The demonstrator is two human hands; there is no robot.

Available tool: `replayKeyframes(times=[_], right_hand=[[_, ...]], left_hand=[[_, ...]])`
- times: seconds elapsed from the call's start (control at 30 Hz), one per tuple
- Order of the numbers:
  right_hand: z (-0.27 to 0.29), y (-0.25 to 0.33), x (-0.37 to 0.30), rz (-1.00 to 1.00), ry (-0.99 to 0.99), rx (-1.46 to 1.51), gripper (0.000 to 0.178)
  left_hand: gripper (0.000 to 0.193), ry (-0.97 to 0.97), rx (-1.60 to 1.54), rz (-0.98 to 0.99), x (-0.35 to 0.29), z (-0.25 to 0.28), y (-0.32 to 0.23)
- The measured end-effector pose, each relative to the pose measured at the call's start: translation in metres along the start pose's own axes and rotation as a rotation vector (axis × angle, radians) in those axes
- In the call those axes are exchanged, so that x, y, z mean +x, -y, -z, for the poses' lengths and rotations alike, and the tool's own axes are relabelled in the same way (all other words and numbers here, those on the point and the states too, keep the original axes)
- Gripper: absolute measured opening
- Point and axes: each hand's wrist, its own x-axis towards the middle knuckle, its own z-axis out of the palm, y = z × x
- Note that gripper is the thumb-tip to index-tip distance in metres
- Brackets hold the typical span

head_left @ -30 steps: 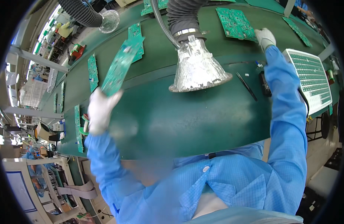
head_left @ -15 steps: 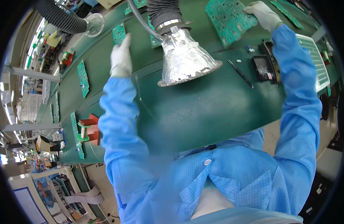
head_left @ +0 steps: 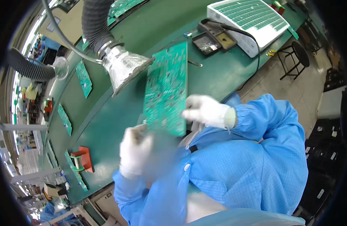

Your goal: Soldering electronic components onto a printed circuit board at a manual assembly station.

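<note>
A large green circuit board (head_left: 166,86), crowded with small parts, is held upright-looking in front of my body, above the green bench (head_left: 105,128). My right hand (head_left: 209,111), in a white glove, pinches its right edge near the lower corner. By the lower left corner, my left hand (head_left: 135,148), gloved too, has its fingers curled at the board's edge; a blurred shape covers part of this hand. The foil-wrapped hood (head_left: 125,67) of a black hose hangs beside the board's upper left side.
Black parts trays (head_left: 206,42) sit beyond the board, beside a white rack (head_left: 252,26) of green boards. A red spool stand (head_left: 83,159) and narrow boards (head_left: 65,119) lie left. A second hose (head_left: 32,69) hangs far left. A black stool (head_left: 295,56) stands right.
My right hand has brought the large circuit board from the far right to in front of me. My left hand has drawn back from a small board to its edge. The view has turned.
</note>
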Motion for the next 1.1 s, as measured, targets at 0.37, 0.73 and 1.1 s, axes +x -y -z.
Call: replayKeyframes(times=[0.37,0.73,1.1], right_hand=[[0.340,0.082,0.006,0.245,-1.069,-1.516,0.040],[0.429,0.053,0.029,-0.245,-1.034,-1.303,0.028],[0.464,0.030,0.037,-0.063,-0.953,-1.796,0.026]], left_hand=[[0.041,0.175,0.776,-0.196,-0.032,-0.036,0.020],[0.032,0.075,0.643,-0.217,-0.005,-0.030,0.049],[0.026,-0.059,0.542,-0.425,0.024,-0.029,0.043]])
